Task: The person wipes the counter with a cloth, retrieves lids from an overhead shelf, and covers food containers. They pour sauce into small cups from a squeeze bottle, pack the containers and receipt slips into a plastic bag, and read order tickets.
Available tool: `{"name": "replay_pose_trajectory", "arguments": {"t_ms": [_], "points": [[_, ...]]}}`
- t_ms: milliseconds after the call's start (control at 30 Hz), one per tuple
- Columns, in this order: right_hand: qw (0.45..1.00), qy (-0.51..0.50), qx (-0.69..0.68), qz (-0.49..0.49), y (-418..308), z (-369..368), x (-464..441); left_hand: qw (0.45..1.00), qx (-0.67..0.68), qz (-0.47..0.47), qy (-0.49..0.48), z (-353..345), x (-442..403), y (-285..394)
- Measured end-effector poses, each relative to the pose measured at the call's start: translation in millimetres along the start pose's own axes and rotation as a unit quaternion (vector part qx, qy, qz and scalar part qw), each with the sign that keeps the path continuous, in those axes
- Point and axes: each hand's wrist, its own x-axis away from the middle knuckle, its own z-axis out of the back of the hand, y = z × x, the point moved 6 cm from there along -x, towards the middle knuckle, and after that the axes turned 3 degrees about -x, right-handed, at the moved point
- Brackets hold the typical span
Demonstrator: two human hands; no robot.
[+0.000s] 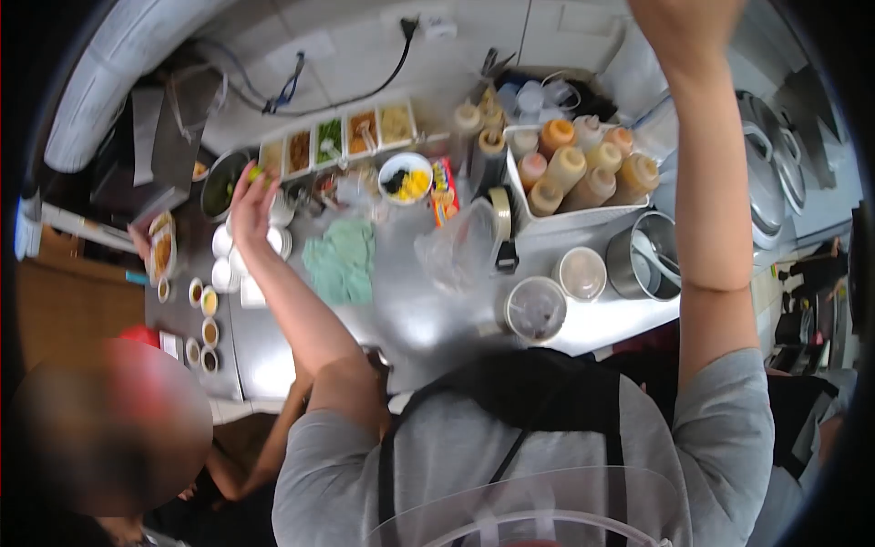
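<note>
My left hand [252, 208] is raised over the left part of the steel counter, beside a dark pot [217, 187] with green contents. A small bright-green piece [255, 171] shows at its fingertips, which look closed on it; I cannot make out its kind. Near the wrist stand stacked small white cups [223, 273]. My right hand [685, 32] reaches far up at the top right, and its fingers are cut off by the frame edge. Whatever it touches is hidden.
A row of topping containers [330, 139] lines the wall. A white basket [583, 219] holds several sauce bottles. A green cloth [340, 260], a white bowl [406, 178], lidded tubs [536, 310] and a metal pot [629, 273] stand about. Another person [246, 465] is close at left.
</note>
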Motion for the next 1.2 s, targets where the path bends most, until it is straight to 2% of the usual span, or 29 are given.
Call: {"name": "replay_pose_trajectory", "arguments": {"t_ms": [67, 100, 133, 167, 200, 233, 267, 300, 333, 367, 433, 467, 533, 567, 633, 700, 733, 767, 800, 867, 900, 933, 967, 1000, 1033, 1100, 1200], "points": [[0.956, -0.16, -0.099, -0.224, -22.5, 33.3, 30.0, 0.993, -0.073, -0.015, -0.096, -76.6, 71.8, 27.9], [0.887, -0.245, -0.26, -0.293, -49.6, 31.4, 58.8, 0.981, -0.121, -0.017, -0.152, -110.0, 100.3, 40.5], [0.782, -0.313, -0.381, -0.381, -78.3, 32.2, 90.9, 0.965, -0.135, -0.015, -0.226, -141.6, 124.2, 49.4], [0.668, -0.41, -0.455, -0.422, -118.2, 30.9, 136.6, 0.947, -0.161, -0.005, -0.279, -171.1, 144.6, 54.4], [0.516, -0.504, -0.481, -0.498, -152.0, 33.6, 174.1, 0.922, -0.19, -0.001, -0.337, -200.6, 162.2, 56.2], [0.538, -0.493, -0.486, -0.481, -174.8, 33.7, 194.4, 0.892, -0.24, 0.003, -0.383, -232.0, 178.7, 55.1], [0.558, -0.479, -0.492, -0.465, -194.6, 34.4, 214.4, 0.845, -0.291, -0.051, -0.446, -258.4, 189.2, 48.4], [0.558, -0.476, -0.499, -0.461, -208.9, 35.0, 236.9, 0.805, -0.338, -0.015, -0.488, -277.7, 194.5, 28.2], [0.598, -0.461, -0.496, -0.43, -218.1, 33.2, 253.2, 0.727, -0.459, -0.053, -0.508, -293.0, 199.2, 13.0], [0.636, -0.443, -0.49, -0.399, -221.1, 32.9, 258.4, 0.631, -0.57, -0.089, -0.518, -302.3, 201.9, -3.4], [0.64, -0.449, -0.48, -0.398, -219.4, 34.5, 260.6, 0.538, -0.662, -0.095, -0.514, -297.8, 194.1, -52.9], [0.64, -0.463, -0.466, -0.398, -218.8, 35.5, 262.9, 0.534, -0.665, -0.094, -0.513, -296.2, 191.1, -69.7], [0.659, -0.452, -0.462, -0.384, -222.3, 36.6, 262.6, 0.437, -0.751, -0.083, -0.488, -286.1, 189.2, -92.9], [0.678, -0.444, -0.457, -0.367, -223.9, 37.2, 259.7, 0.436, -0.753, -0.081, -0.486, -282.9, 190.4, -95.3], [0.666, -0.457, -0.457, -0.372, -225.1, 36.5, 256.7, 0.454, -0.771, -0.083, -0.438, -274.8, 191.4, -82.1], [0.653, -0.471, -0.456, -0.379, -220.6, 35.2, 246.5, 0.668, -0.613, -0.107, -0.409, -259.1, 198.9, -39.2], [0.708, -0.474, -0.405, -0.331, -211.5, 37.6, 229.2, 0.787, -0.497, -0.05, -0.363, -241.7, 202.0, -16.0], [0.757, -0.474, -0.351, -0.281, -208.0, 39.1, 217.6, 0.88, -0.364, 0.009, -0.305, -220.4, 206.0, 1.0], [0.758, -0.473, -0.352, -0.28, -210.6, 32.9, 214.3, 0.88, -0.364, 0.008, -0.304, -196.6, 211.6, -1.4], [0.762, -0.465, -0.352, -0.28, -214.6, 8.9, 201.7, 0.911, -0.369, -0.084, -0.165, -133.6, 211.5, -29.0], [0.724, -0.494, -0.367, -0.311, -220.4, -5.4, 202.8, 0.895, -0.409, -0.046, -0.173, -114.7, 212.6, -73.5], [0.656, -0.541, -0.415, -0.323, -234.6, -27.4, 217.6, 0.875, -0.449, -0.009, -0.181, -100.9, 212.8, -118.5], [0.584, -0.582, -0.456, -0.335, -252.8, -48.3, 237.8, 0.905, -0.394, -0.073, -0.141, -108.1, 217.1, -140.3], [0.6, -0.53, -0.499, -0.331, -268.5, -58.4, 245.5, 0.927, -0.335, -0.135, -0.104, -119.3, 220.4, -160.9], [0.534, -0.581, -0.535, -0.3, -280.4, -55.9, 230.8, 0.938, -0.293, -0.12, -0.139, -126.0, 215.0, -187.4], [0.564, -0.585, -0.507, -0.289, -296.2, -46.0, 219.7, 0.953, -0.229, -0.08, -0.181, -137.6, 207.4, -226.1], [0.629, -0.586, -0.452, -0.236, -325.2, -29.2, 210.6, 0.958, -0.235, -0.064, -0.153, -143.8, 203.8, -240.0]]}}
